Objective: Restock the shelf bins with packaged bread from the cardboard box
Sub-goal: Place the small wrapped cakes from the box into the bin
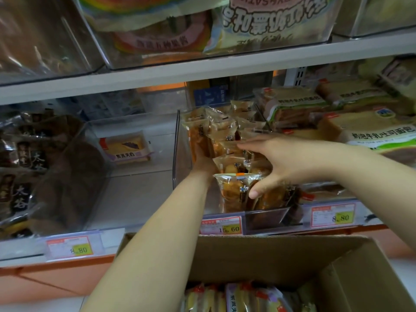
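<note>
**Small bread packs being squared up in the middle-shelf bin**

The small bread packs point(227, 131) are being stood on edge in rows inside the clear bin point(177, 154), apparently so that more fit and their faces show toward the aisle. An upright pack point(198, 138) at the bin's left wall is being gripped by the left hand point(203, 161), fingers wrapped round its lower part, probably to stop that row from toppling. The right hand point(279, 163) is being held spread wide over the rows, palm down, with straight fingers reaching left across the pack tops. Its thumb is being pressed against the front pack point(231, 194), and nothing is being clasped by it. The spread looks meant to level several packs at once.

Both forearms are being extended forward and up into the bin. The left one is rising steeply from the lower middle, and the right one is coming in from the right edge.

The cardboard box point(258, 255) is standing open just below the shelf edge, with purple-labelled packs point(245, 298) lying inside it, close to hand. In the neighbouring bin point(135, 190) on the left, 1 lone pack point(127, 149) with a similar purple label is lying flat, so that bin is being judged the likeliest to need filling.
</note>
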{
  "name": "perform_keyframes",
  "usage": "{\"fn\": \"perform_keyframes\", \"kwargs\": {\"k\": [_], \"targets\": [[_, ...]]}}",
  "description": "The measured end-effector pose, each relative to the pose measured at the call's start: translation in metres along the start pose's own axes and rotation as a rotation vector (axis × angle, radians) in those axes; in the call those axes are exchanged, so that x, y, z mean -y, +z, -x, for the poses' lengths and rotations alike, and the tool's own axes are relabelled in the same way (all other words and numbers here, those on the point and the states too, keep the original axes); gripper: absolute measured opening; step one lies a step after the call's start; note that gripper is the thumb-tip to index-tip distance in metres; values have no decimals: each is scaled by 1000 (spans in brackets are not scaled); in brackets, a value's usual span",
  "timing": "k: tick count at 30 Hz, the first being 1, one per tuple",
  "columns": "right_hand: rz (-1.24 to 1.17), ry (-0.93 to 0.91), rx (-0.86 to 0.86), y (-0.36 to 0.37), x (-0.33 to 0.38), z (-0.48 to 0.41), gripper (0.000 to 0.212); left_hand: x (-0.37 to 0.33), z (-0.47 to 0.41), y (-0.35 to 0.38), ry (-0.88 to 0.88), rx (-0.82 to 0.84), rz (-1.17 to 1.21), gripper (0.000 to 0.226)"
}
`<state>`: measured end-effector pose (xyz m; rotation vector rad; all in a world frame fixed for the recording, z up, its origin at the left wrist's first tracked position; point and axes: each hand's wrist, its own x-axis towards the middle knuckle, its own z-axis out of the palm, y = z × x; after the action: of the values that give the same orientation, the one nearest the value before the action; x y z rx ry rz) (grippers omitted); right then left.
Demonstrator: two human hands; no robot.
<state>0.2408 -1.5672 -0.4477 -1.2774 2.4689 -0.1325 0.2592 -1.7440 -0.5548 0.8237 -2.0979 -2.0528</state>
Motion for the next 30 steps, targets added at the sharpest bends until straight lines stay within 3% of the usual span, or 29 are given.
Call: {"fn": "perform_keyframes", "kwargs": {"k": [5, 7, 12, 14, 16, 19, 21, 26, 30], "targets": [[0, -1, 3, 1, -2, -1, 110, 11, -18, -5, 21, 11, 20, 150], [-4, 5, 0, 1, -2, -2, 109, 8, -14, -5, 17, 8, 44, 146], [20, 4, -78, 3, 3, 5, 109, -28, 38, -3, 81, -23, 22, 76], [54, 2, -177, 4, 10, 14, 105, -32, 56, -6, 120, -32, 13, 34], [91, -31, -322, 10, 20, 26, 90, -26, 74, -12, 190, -42, -18, 22], [99, -187, -622, 29, 35, 42, 51, -13, 112, -23, 395, -77, -133, 36], [53, -250, -721, 48, 45, 54, 33, -4, 139, -30, 567, -115, -185, 38], [12, -189, -551, 104, 46, 91, 18, 40, 178, -37, 774, -116, -325, 31], [52, -2, -345, 135, 22, 132, 20, 76, 180, -14, 647, 221, -566, 26]]}}
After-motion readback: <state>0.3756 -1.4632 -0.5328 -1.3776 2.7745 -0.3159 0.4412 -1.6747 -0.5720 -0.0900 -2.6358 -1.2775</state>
